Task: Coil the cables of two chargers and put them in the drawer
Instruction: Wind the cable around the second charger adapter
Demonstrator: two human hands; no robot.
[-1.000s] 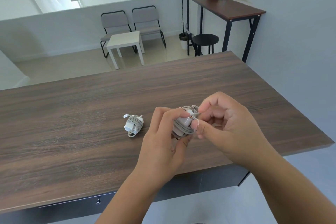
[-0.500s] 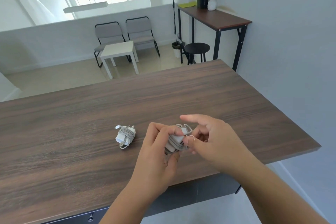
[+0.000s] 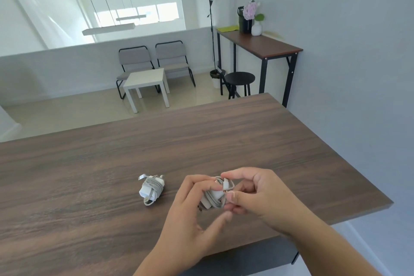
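Tabletop (image 3: 201,141) first: it carries the finished charger (image 3: 151,189), already wrapped in its own cable and lying well to the left of your hands, and nothing on it is likely to trouble you unless a forearm sweeps across and nudges that bundle loose. Your left hand (image 3: 192,213) curls round the second charger (image 3: 215,197) from the left and below, held just above the wood near the front edge. Your right hand (image 3: 257,192) pinches the cable end (image 3: 227,184) against the top of the wraps. The risk sits there — the last loop looks only pressed down, not tucked, so easing either grip too soon could let the stiff cable spring open and undo the coil. Pull too hard on the end and the plug may slip out sideways instead. No open drawer shows from here, so you will need a free hand for it — carrying both bundles one-handed invites a drop.
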